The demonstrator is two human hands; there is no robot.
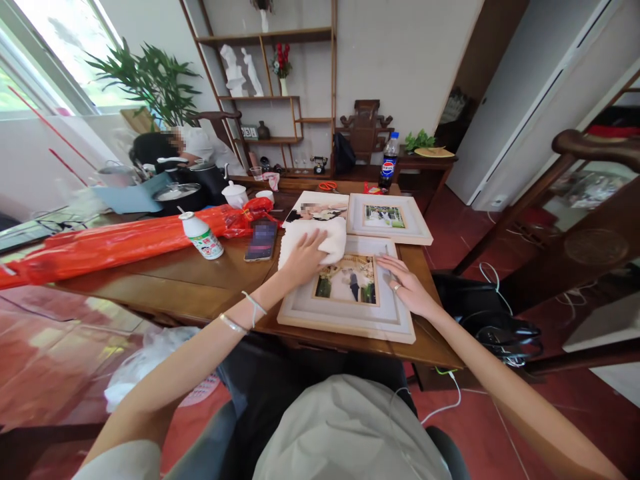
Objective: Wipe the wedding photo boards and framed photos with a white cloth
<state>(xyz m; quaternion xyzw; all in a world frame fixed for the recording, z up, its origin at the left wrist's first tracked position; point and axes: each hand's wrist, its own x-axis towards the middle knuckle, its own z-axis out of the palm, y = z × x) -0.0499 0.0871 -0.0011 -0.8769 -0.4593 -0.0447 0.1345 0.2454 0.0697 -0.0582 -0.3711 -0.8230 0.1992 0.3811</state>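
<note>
A light wooden picture frame [345, 327] lies flat near the table's front edge, with a wedding photo [350, 281] in its middle. My left hand [306, 257] presses down on a folded white cloth [334, 241], gripping it over the frame's upper left part. The cloth hides that corner. My right hand [407, 287] rests on the frame's right side, fingers stretched out and nothing held in them. Behind it lies a second framed photo [384, 217]. A photo panel [320, 208] is partly covered by the cloth.
Left of the frames are a phone [261, 241], a white bottle [201, 236] and a long red plastic-wrapped bundle [125, 237]. Further back stand a white lidded cup [235, 195], orange scissors [327, 186] and a cola bottle [389, 161]. A person [200, 143] sits at the far left.
</note>
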